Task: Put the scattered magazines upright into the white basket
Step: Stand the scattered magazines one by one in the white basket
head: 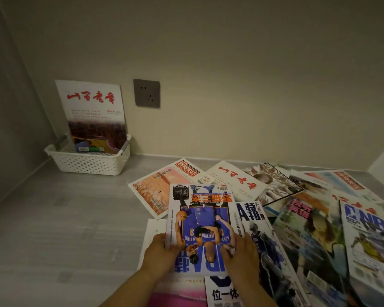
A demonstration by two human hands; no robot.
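Low in the middle of the frame, the left hand and right hand both grip the sides of a shiny basketball magazine. More flat, glossy magazines lie scattered on the gray tabletop at the right. In the upper left, the white basket, plastic with little holes, holds a red-lettered magazine standing up. Only that one looks done; many are left.

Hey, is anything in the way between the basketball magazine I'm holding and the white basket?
Nothing visible. The left hand and right hand hold the basketball magazine, and the table between it and the white basket is bare. One upright magazine stands at the basket's back.
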